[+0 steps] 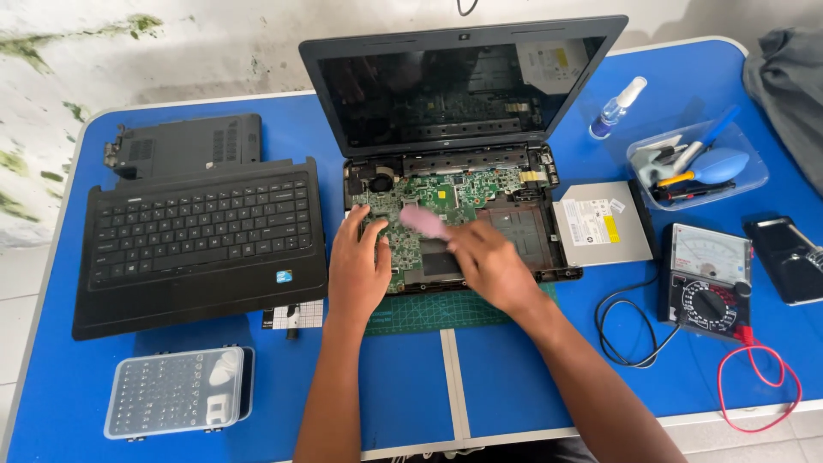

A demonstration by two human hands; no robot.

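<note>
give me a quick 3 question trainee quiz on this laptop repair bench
1. True or false: the removed keyboard panel lies to the right of the opened laptop.
2. What does the right hand hold over the green circuit board?
A. a pink-handled tool
B. the spray bottle
C. the multimeter
3. Where does the left hand rest?

Key
1. False: it lies to the left.
2. A.
3. On the left part of the laptop's open base, fingers on the circuit board.
</note>
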